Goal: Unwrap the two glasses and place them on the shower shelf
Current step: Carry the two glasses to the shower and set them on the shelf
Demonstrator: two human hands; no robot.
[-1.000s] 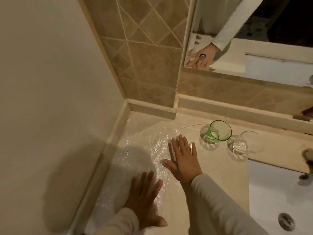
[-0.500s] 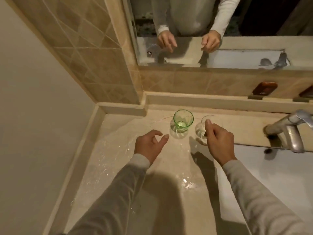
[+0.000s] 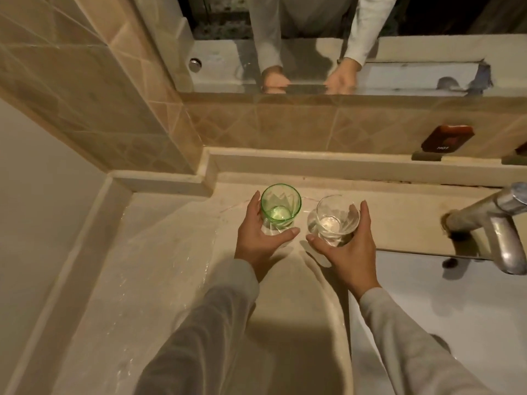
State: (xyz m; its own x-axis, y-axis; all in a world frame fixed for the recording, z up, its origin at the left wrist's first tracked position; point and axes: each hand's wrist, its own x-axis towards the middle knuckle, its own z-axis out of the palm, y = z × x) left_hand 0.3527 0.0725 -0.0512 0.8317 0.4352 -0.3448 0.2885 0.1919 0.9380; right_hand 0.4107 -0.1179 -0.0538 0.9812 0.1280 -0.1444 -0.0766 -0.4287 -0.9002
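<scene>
A green glass [image 3: 281, 205] stands upright on the beige counter [image 3: 176, 269], near the back ledge. My left hand [image 3: 261, 240] wraps around its lower part, fingers on the far left side and thumb at the front. Just to its right stands a clear glass [image 3: 335, 219], also upright. My right hand [image 3: 348, 252] cups it, thumb at the front and fingers along its right side. Clear plastic wrap [image 3: 159, 252] lies flattened on the counter to the left of my left arm.
A raised ledge [image 3: 342, 166] runs along the tiled back wall under a mirror [image 3: 313, 47]. A metal tap [image 3: 496, 223] sticks out at the right above the white basin [image 3: 456, 303]. A plain wall closes the left side.
Both hands left the flattened wrap and moved right to the glasses. The left hand now holds the green glass and the right hand holds the clear one. The view swung right.
</scene>
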